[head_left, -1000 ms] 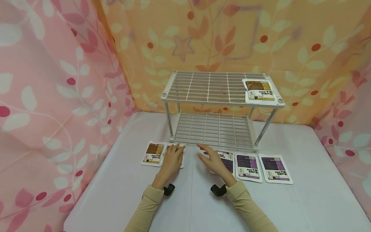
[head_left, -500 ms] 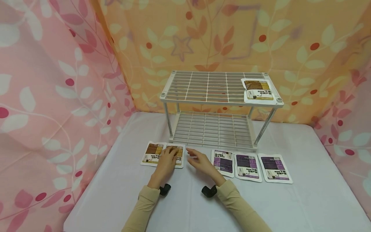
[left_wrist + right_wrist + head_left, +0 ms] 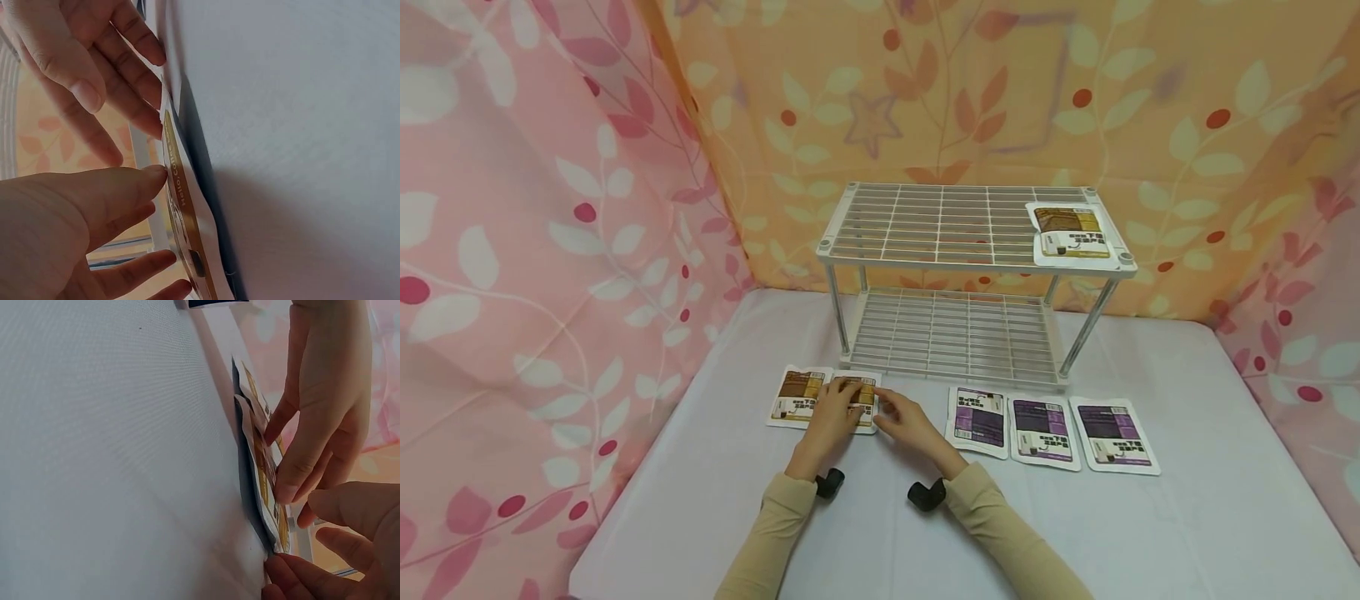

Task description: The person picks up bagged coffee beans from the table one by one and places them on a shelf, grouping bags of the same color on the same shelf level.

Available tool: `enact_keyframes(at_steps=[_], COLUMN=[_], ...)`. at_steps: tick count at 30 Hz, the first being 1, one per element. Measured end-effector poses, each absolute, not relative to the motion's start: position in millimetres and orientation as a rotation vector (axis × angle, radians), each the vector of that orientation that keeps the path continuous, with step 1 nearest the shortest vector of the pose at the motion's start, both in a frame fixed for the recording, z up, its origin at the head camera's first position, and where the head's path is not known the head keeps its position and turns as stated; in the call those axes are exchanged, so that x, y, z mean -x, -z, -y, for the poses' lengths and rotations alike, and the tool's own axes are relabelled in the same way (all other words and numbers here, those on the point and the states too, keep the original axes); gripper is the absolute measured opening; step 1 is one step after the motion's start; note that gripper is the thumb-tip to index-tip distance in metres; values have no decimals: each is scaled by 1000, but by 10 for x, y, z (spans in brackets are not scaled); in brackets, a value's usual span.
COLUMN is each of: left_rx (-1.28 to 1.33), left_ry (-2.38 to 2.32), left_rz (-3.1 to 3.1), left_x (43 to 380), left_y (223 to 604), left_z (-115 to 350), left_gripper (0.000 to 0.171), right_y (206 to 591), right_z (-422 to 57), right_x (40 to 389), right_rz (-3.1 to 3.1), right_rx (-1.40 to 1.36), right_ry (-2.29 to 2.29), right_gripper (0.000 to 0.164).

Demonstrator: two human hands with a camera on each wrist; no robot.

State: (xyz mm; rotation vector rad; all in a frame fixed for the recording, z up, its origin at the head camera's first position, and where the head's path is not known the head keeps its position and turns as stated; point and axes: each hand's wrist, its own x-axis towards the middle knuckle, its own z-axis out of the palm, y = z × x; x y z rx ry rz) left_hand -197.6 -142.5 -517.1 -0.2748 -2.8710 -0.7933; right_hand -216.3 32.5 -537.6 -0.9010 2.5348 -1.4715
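Note:
Two flat brown-and-yellow pouches lie side by side on the white tabletop in the head view. My left hand [image 3: 830, 415] rests its fingertips on the face of the right-hand pouch [image 3: 866, 400], fingers spread and slightly bent. From the other side my right hand [image 3: 912, 427] meets the same pouch, its fingertips right at the right edge. In the right wrist view, the right fingers [image 3: 297, 575] lie low along that edge with the thumb apart above them. The neighbouring brown pouch [image 3: 795, 395] lies partly behind the left hand.
A two-tier white wire rack [image 3: 925, 225] stands just behind the pouches. On its top shelf, at the right, lies another brown pouch [image 3: 1072, 233]. Three purple pouches line up to the right: one upside down [image 3: 979, 421], a middle one [image 3: 1043, 432] and an outer one [image 3: 1114, 435].
My right hand has moved left from the purple pouches to the brown pouch's right edge. My left hand has drawn slightly left and down over that pouch.

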Motion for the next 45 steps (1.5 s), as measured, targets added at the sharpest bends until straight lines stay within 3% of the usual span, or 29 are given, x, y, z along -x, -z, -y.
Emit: enact_keyframes(at_steps=[21, 45], left_rx=[277, 118], left_ry=[1007, 1480], left_rz=[2737, 2639], left_x=[2001, 1948], left_y=[5165, 5131], left_z=[1418, 1484], left_gripper=[48, 50], right_y=[5404, 5309], right_z=[-319, -426], right_x=[2140, 2039], right_rz=[-2648, -2589], right_rx=[873, 595], right_ry=[1504, 1671], right_gripper=[48, 51])
